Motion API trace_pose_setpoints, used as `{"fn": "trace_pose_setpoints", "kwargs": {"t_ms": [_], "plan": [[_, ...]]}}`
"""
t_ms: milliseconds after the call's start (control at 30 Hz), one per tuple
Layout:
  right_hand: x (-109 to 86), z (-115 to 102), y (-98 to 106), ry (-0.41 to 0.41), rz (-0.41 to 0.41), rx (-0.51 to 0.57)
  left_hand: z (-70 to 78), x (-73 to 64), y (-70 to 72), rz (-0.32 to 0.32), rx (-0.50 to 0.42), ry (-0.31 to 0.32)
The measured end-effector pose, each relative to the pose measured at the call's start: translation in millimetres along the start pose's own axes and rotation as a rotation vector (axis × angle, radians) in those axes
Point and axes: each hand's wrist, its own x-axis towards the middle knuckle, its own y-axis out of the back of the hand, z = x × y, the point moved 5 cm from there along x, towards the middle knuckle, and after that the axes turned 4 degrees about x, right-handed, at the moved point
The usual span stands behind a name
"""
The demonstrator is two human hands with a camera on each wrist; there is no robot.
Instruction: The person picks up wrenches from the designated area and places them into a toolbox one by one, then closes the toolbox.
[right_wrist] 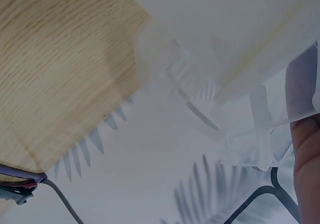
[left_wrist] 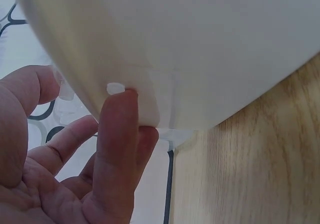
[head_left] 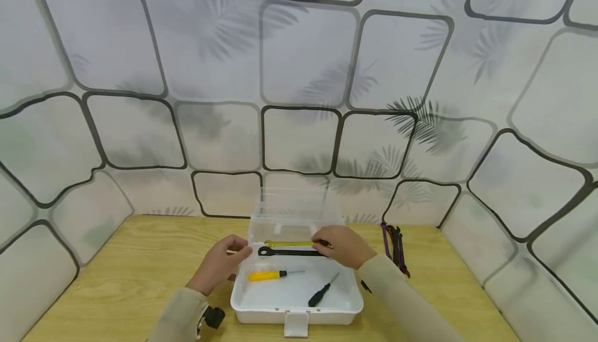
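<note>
A white plastic toolbox stands on the wooden table with its clear lid raised at the back. My left hand holds the box's left wall, thumb near the rim and fingers against the outside, as the left wrist view shows. At the back of the box, my right hand pinches the right end of a yellow-green wrench. Just in front of it lies a black wrench, its right end beneath the fingers. A yellow-handled screwdriver and a black-handled screwdriver lie on the box floor.
Several wrenches, purple, black and red among them, lie on the table right of the box. Patterned curtain walls surround the table at the back and sides. The box's front latch hangs down.
</note>
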Motion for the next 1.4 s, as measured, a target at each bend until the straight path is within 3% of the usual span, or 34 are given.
{"fn": "trace_pose_setpoints", "kwargs": {"t_ms": [533,1133,1267,1400], "plan": [[2.8,-4,-2,-0.02,-0.028,-0.078,-1.4,1.4,-1.6,0.005,0.005,-0.006],[1.6,0,1,-0.053,-0.063,-0.014,0.6,-0.2,0.1,0.016,-0.004,-0.011],[-3.7,1,7,-0.028,-0.019,-0.001,0.9,-0.2,0.0,0.018,-0.003,-0.003],[-20.5,7,28,0.007,0.157,0.004,0.9,0.2,-1.1,0.013,0.004,0.013]]}}
